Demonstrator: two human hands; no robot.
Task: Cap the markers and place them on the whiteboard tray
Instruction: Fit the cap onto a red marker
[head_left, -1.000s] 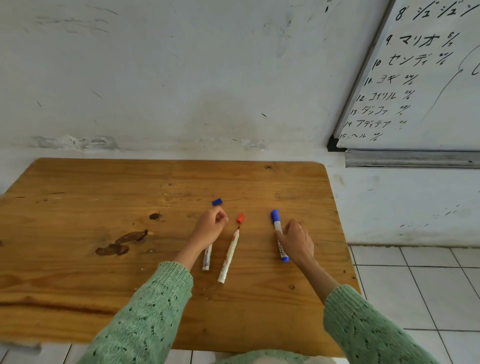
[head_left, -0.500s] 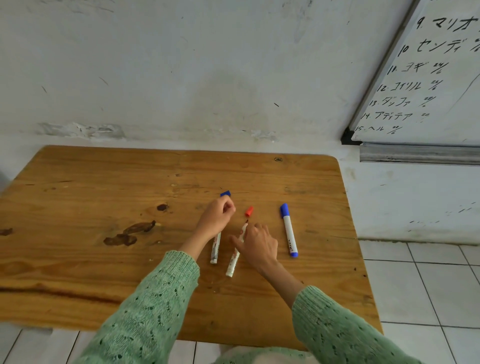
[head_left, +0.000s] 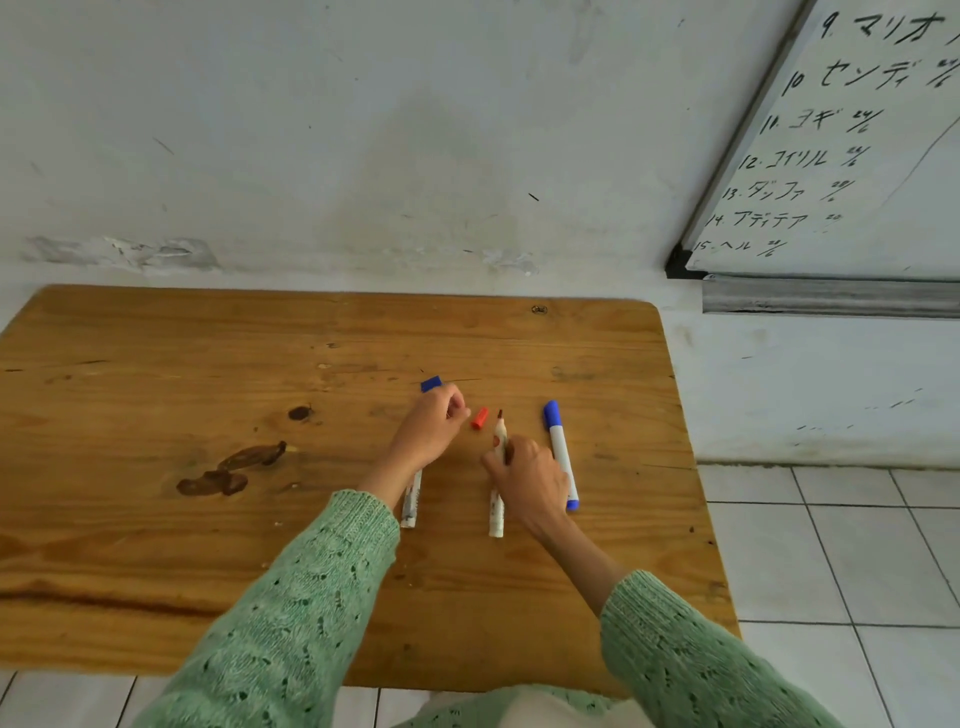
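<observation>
The left hand (head_left: 428, 428) hides the tip of a white uncapped marker (head_left: 411, 501); the grey metal whiteboard tray (head_left: 831, 296) runs off frame right, its contents perhaps unseen; barrel print is illegible.

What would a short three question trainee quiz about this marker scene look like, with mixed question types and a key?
1. True or false: the blue marker on the wooden table already wears its cap.
2. Multiple choice: the right hand has its grip on
A) the loose red cap
B) the uncapped red marker
C) the whiteboard tray
3. Fill in: the loose blue cap lies just beyond the ____ hand, which rests over another marker.

Key: 1 true; 2 B; 3 left.
</observation>
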